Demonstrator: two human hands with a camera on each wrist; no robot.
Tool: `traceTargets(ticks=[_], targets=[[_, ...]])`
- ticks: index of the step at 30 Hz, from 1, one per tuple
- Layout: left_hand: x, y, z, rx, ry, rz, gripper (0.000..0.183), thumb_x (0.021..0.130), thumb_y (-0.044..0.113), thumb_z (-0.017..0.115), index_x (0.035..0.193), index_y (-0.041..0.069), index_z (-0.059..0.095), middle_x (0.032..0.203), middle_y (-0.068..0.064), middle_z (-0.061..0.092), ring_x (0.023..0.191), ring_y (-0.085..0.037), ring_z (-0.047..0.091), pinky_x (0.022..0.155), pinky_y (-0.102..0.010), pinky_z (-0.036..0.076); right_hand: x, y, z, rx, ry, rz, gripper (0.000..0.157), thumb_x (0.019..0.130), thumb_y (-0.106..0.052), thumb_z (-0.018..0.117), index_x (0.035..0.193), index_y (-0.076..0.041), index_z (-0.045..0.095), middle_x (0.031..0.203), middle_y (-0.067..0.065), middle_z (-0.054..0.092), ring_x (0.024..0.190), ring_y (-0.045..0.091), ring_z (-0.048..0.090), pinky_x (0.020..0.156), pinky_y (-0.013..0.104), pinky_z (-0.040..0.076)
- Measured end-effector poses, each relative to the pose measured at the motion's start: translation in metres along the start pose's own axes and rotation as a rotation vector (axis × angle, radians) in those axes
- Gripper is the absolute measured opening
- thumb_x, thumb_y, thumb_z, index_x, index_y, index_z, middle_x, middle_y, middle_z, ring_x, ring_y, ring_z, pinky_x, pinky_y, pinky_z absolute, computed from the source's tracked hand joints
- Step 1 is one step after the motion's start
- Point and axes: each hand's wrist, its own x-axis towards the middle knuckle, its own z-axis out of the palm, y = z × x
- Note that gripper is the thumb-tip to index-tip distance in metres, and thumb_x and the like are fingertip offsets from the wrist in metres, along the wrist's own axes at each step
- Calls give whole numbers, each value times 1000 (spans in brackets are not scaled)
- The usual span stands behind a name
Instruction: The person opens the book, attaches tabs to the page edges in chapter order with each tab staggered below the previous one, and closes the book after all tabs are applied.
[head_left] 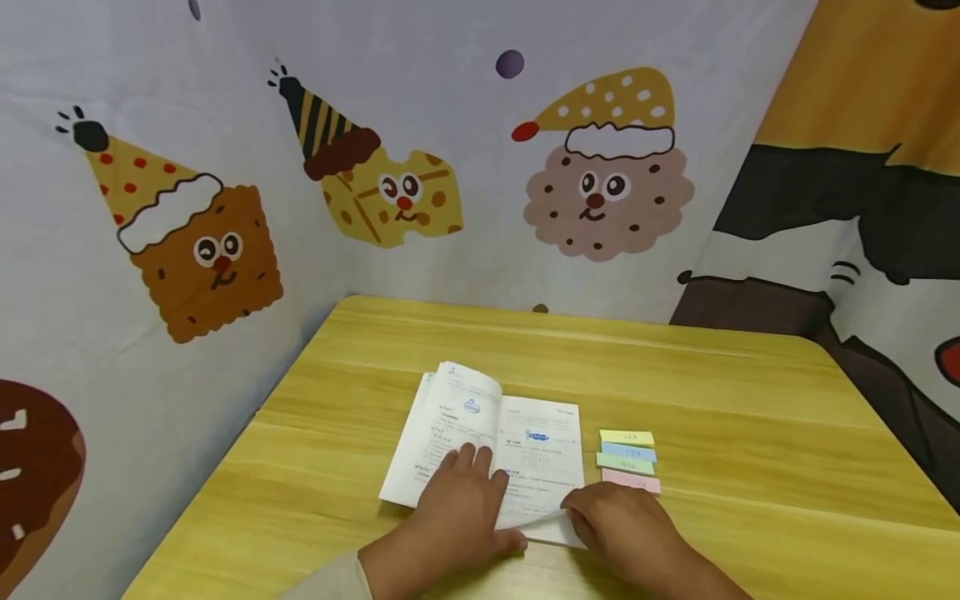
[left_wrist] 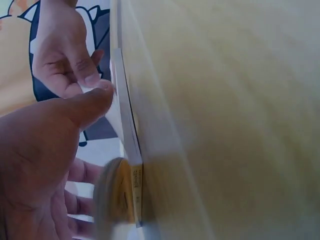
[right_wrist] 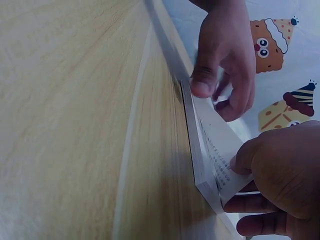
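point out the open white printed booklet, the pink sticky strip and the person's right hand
open white printed booklet (head_left: pixel 542 442), head view, on its right-hand page
pink sticky strip (head_left: pixel 631 481), head view, on the middle of the strip
right hand (head_left: pixel 626 525), head view, on the back of the hand

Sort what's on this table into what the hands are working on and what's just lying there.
In use:
- open book, pressed flat by the left hand
- its lower right page corner, pinched and lifted by the right hand

Lying about:
- four coloured sticky notes beside the book, untouched
- wooden table
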Motion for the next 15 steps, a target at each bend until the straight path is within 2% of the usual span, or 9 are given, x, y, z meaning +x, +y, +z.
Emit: traceTargets(ticks=[3, 5, 7, 9, 12, 15], targets=[[0, -4, -4, 67, 118, -14, 69, 77, 74, 50, 111, 14, 62, 122, -13, 48, 124, -36, 35, 105, -58, 14, 0, 0, 0, 15, -7, 10, 7, 80, -18, 70, 85, -24, 71, 76, -20, 60, 64, -3, 49, 54, 23, 43], [0, -8, -8, 93, 220, -83, 65, 81, 67, 54, 120, 15, 59, 138, -17, 38, 132, -40, 24, 104, -63, 6, 0, 0, 1, 21, -6, 14, 7, 81, -19, 70, 85, -24, 71, 77, -20, 60, 65, -3, 50, 55, 23, 43], [0, -11, -11, 89, 309, -183, 68, 81, 60, 59, 130, 14, 52, 145, -23, 27, 132, -44, 21, 102, -64, 10, 0, 0, 2, 23, 0, 18, 7, 81, -20, 70, 84, -25, 71, 77, -21, 60, 64, -4, 49, 55, 23, 43], [0, -14, -13, 67, 363, -277, 75, 80, 57, 61, 137, 12, 44, 143, -28, 26, 127, -44, 27, 99, -62, 19, 0, 1, 3, 22, 5, 19, 7, 81, -20, 70, 83, -26, 71, 76, -21, 59, 63, -4, 48, 54, 23, 42], [-1, -17, -15, 35, 386, -342, 83, 77, 60, 63, 140, 10, 40, 134, -27, 38, 119, -41, 35, 94, -59, 22, -1, 2, 4, 18, 10, 18, 7, 80, -20, 71, 83, -26, 71, 75, -22, 58, 62, -4, 47, 53, 23, 41], [-1, -19, -16, 33, 356, -352, 81, 76, 63, 61, 140, 17, 42, 136, -23, 38, 126, -40, 29, 95, -64, 14, -1, 2, 5, 19, 13, 14, 7, 80, -20, 71, 83, -26, 71, 75, -22, 58, 62, -4, 47, 53, 22, 42]])
